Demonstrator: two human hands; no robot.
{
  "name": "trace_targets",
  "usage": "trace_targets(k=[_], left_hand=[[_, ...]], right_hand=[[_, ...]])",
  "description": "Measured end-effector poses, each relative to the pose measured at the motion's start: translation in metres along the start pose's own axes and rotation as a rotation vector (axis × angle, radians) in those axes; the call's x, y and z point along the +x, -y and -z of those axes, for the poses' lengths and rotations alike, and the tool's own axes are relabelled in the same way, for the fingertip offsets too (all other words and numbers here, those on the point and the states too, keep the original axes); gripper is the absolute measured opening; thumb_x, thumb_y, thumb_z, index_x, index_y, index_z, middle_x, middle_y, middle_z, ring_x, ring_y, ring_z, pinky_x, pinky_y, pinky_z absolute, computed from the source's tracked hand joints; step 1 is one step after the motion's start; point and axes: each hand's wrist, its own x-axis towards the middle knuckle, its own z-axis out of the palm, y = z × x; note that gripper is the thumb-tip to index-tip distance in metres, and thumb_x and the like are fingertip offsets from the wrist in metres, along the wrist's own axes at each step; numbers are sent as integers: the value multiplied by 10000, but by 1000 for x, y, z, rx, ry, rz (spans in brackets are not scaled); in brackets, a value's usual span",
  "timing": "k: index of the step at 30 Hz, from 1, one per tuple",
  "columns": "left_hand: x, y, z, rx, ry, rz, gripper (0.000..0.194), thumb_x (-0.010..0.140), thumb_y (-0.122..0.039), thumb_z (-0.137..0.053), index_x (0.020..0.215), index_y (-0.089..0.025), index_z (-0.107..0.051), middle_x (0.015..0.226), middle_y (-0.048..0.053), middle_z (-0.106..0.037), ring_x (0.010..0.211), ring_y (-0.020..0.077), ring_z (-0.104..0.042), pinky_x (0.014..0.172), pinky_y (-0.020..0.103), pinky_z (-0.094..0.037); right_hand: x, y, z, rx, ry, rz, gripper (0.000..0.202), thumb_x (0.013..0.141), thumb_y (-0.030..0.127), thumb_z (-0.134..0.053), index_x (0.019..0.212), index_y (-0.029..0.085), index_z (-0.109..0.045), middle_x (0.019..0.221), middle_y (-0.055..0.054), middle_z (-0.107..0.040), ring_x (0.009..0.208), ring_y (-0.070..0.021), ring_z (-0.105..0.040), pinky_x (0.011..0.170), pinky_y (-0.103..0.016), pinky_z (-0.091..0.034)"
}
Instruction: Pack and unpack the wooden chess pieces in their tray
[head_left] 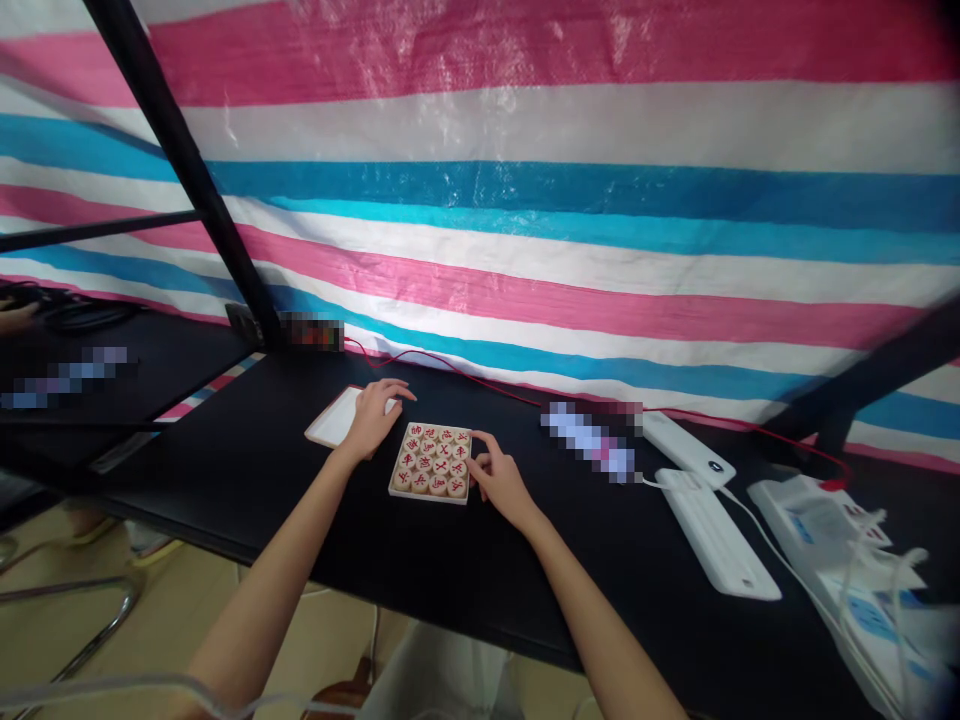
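Note:
A white box of round Chinese chess pieces with red characters lies on the black table, its pieces set in even rows. My right hand rests at the box's right side, index finger at the upper right corner and fingers slightly curled and apart. To the left, my left hand is over the right part of a shallow white lid with a brown edge. Its fingers stretch to the right past the lid and hold nothing. Part of the lid is hidden under this hand.
Two white power banks with cables and a white power strip lie on the right. A red cable runs along the back, before a striped sheet. A black metal post stands at the left. Blurred items lie on the table.

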Motion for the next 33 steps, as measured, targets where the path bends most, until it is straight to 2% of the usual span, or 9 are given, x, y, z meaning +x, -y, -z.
trace_targets(k=[3,6,9,14,19,22,26,29,33], left_hand=[[14,8,-9,-33,-134,20,250,785,-148,-407,857,-233,-631,1065,15,-603,993,200,-497,901,383,-332],[15,10,-13,-84,-229,25,241,798,-149,-401,826,-222,-628,1014,15,-622,954,190,-514,867,357,-353],[11,15,-11,-136,-221,-17,217,805,-169,-414,793,-215,-627,976,15,-631,933,181,-528,857,342,-363],[10,25,-6,-199,-236,-15,217,821,-185,-404,791,-201,-618,914,17,-641,890,167,-545,839,320,-381],[9,26,-13,-184,-202,19,228,816,-175,-398,800,-198,-624,860,12,-645,840,165,-540,821,312,-385],[8,24,-16,-182,-172,23,223,811,-176,-406,789,-199,-627,837,8,-644,818,165,-539,793,308,-389],[7,22,-17,-211,-146,35,230,814,-184,-401,793,-201,-630,833,10,-646,822,166,-544,769,300,-402],[7,23,-17,-251,-128,58,233,810,-188,-397,790,-196,-629,841,13,-649,825,164,-558,786,299,-412],[7,24,-18,-303,-97,82,230,804,-196,-395,795,-189,-625,842,17,-656,824,160,-579,784,288,-427]], right_hand=[[0,5,0,-145,-51,30,380,836,336,-436,1208,258,-441,577,76,-539,476,-95,-494,522,-203,-351],[3,13,9,-362,-65,49,288,829,319,-472,1101,289,-561,598,64,-535,543,-93,-491,536,-200,-307],[10,21,22,-495,32,79,227,824,315,-501,1014,315,-624,626,56,-547,575,-91,-499,529,-203,-279],[28,36,32,-680,228,170,251,800,302,-559,1043,323,-617,695,41,-598,627,-111,-532,535,-216,-274],[42,51,34,-792,292,250,215,759,278,-609,971,266,-645,769,-1,-626,699,-136,-555,559,-224,-283],[41,56,46,-704,225,262,224,783,359,-580,974,255,-632,732,9,-604,672,-122,-536,558,-217,-292],[35,43,58,-644,-12,239,234,818,404,-522,961,245,-616,765,7,-593,707,-125,-529,596,-224,-324],[33,22,50,-682,-124,186,202,820,369,-523,934,233,-618,876,-15,-601,762,-137,-542,613,-232,-338],[33,0,35,-660,-120,72,193,812,337,-535,968,263,-621,937,-5,-595,763,-130,-559,589,-224,-347]])
